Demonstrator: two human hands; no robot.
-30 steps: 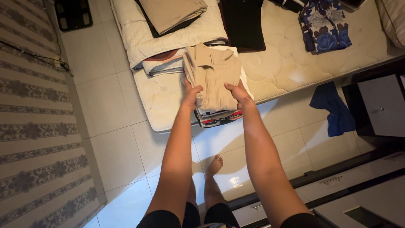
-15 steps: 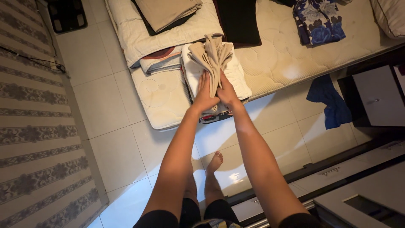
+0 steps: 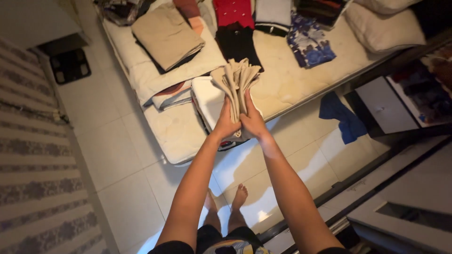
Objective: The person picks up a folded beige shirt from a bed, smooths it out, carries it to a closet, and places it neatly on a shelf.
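Beige cloth [image 3: 237, 83], folded into a thick bundle, stands on edge between my two hands, just above a white folded stack [image 3: 207, 101] that sits at the near edge of the mattress [image 3: 174, 136]. My left hand [image 3: 227, 123] is pressed flat against the left side of the bundle's lower end, fingers together and pointing up. My right hand [image 3: 253, 123] presses against the opposite side in the same way, so the cloth is squeezed between both palms. The upper end of the bundle fans out loosely into several layers.

On the mattress, toward its far left corner, I see a folded tan garment [image 3: 165, 35] lying on a darker piece. Beside the white stack, to the left, there is a small pile of pale folded pieces [image 3: 172, 96]. Along the far edge lie a black garment [image 3: 239, 44], a red one [image 3: 234, 10] and a blue flowered one [image 3: 310, 44]. A pillow [image 3: 383, 26] rests at the far right corner.

Off the mattress, a blue rag [image 3: 343, 117] lies on the tiled floor [image 3: 108, 141] by the right side, and a striped rug [image 3: 35, 188] covers the floor at the left.
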